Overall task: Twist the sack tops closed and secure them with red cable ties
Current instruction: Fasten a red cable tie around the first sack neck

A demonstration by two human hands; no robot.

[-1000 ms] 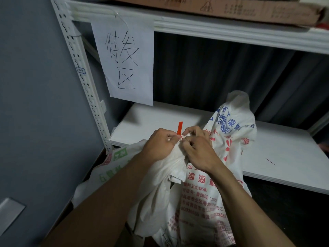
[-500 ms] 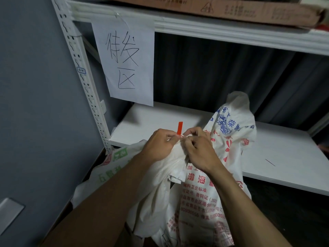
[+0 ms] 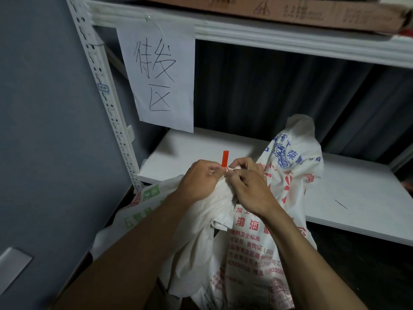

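Observation:
A white woven sack with red print stands in front of me, its top bunched between my two hands. A red cable tie sticks up from the bunched neck, its free end pointing upward. My left hand grips the gathered sack top and pinches the tie at its base. My right hand pinches the same spot from the right side. Loose sack cloth with blue print rises behind my right hand. Where the tie wraps the neck is hidden by my fingers.
A second sack with green print lies low at the left. Behind the sacks is a white shelf board on a metal rack, its upright post at left. A handwritten paper sign hangs from the upper shelf.
Both hands stay at the sack neck with only tiny finger shifts; the red tie keeps standing upright.

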